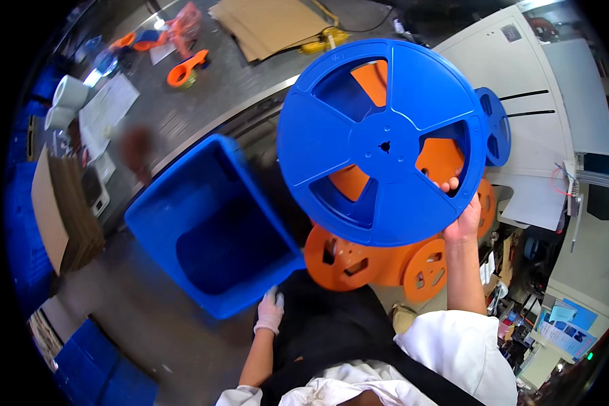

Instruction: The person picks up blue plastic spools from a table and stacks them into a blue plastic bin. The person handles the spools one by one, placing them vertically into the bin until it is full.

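My right hand [461,220] holds up a large blue plastic reel [384,145] by its right side. Its fingertips come through one of the reel's cut-out windows. My left hand [270,312], in a whitish glove, is closed at the near rim of a deep blue bin [213,308]; most of its fingers are hard to make out. That bin is open at the top, tilted, and nothing shows inside it. Several orange reels [342,257] sit below and behind the blue reel, partly hidden by it and seen through its windows.
A grey worktable [176,111] spans the far left, carrying orange tape dispensers [186,70], papers [107,111], white rolls [70,93] and flat cardboard [271,27]. Stacked cardboard [64,210] stands at the left. A smaller blue reel [495,126] and pale machine cabinets [521,88] are at the right.
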Demonstrator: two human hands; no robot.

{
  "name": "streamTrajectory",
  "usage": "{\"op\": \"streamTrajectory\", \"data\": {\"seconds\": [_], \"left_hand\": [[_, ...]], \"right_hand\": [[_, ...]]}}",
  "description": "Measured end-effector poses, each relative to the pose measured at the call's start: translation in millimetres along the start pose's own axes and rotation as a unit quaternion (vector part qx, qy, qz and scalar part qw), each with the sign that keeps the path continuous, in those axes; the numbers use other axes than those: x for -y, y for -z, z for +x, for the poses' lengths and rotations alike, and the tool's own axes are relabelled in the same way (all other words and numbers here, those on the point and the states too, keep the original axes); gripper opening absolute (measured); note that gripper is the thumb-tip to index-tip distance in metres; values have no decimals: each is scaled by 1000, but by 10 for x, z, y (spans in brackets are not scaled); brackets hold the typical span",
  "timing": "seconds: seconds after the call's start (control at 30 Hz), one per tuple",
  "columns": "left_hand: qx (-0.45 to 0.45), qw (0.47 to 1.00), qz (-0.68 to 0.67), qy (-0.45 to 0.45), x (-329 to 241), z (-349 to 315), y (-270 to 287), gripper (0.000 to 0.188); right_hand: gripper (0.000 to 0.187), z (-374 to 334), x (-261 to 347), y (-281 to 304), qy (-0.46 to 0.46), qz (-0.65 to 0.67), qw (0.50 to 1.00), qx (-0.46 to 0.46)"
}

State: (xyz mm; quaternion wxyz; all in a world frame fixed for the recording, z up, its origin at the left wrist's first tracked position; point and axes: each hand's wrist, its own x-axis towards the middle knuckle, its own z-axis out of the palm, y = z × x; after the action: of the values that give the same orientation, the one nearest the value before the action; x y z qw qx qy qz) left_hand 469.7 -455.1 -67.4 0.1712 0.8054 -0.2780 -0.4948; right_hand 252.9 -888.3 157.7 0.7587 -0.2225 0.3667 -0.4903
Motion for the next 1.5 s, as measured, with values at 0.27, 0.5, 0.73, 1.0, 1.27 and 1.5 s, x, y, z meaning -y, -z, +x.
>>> {"op": "streamTrajectory", "data": {"seconds": [0.27,0.5,0.73,1.0,1.27,1.5], "left_hand": [[-420,893,-62,-150,-648,-194,1868,49],[-268,873,196,-358,-2075,-365,1934,67],[-330,880,290,-179,-981,82,2571,60],[-442,877,110,-150,-126,-66,2273,43],[-468,852,14,-236,-678,-290,2185,25],[-198,955,-203,-84,-999,-26,1653,98]], "right_hand": [[29,-987,-1290,-385,-141,113,983,-14],[24,-1743,-2051,-721,-227,76,970,-45],[35,-1765,-1942,-658,-229,63,968,-79],[53,-1640,-2056,-649,-177,70,976,-101],[57,-1591,-2219,-744,-177,48,977,-109],[63,-2108,-2605,-1314,-92,-117,989,21]]}}
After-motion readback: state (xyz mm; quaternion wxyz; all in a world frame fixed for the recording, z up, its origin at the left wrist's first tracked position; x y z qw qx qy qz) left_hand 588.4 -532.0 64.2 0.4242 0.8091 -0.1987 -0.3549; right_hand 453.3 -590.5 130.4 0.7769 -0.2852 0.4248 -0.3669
